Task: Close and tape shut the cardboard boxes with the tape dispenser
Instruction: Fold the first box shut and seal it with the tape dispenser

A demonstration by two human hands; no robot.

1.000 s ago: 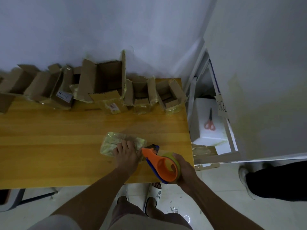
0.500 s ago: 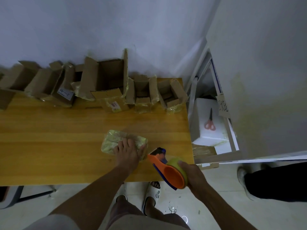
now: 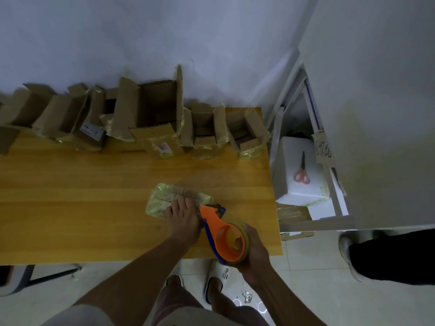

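Near the front edge of the wooden bench (image 3: 70,208), toward its right end, a small tape-covered box (image 3: 164,198) lies flat in the head view, its top glossy with yellowish tape. On it rests the left hand (image 3: 182,220), palm down with the fingers straight and close together, pressing the near right part of the box against the bench top. Just to the right, the right hand (image 3: 255,252) grips the tape dispenser (image 3: 223,236), fingers curled round the roll of tape at its rear, which hangs at the front edge of the bench. The dispenser is orange with a blue underside, and its nose points up and left, meeting the right end of the small box just beside the left hand's thumb side; whether the blade actually touches the tape there cannot be told. Along the back edge of the bench, against the wall, stands a row of open cardboard boxes (image 3: 153,114) with flaps raised, the tallest near the middle, smaller ones reaching the back right corner. Beyond the right edge of the bench a white foam box (image 3: 303,191) carries a pair of red-handled scissors (image 3: 302,175). Below the front edge, white slippers (image 3: 216,278) stand on the tiled floor.
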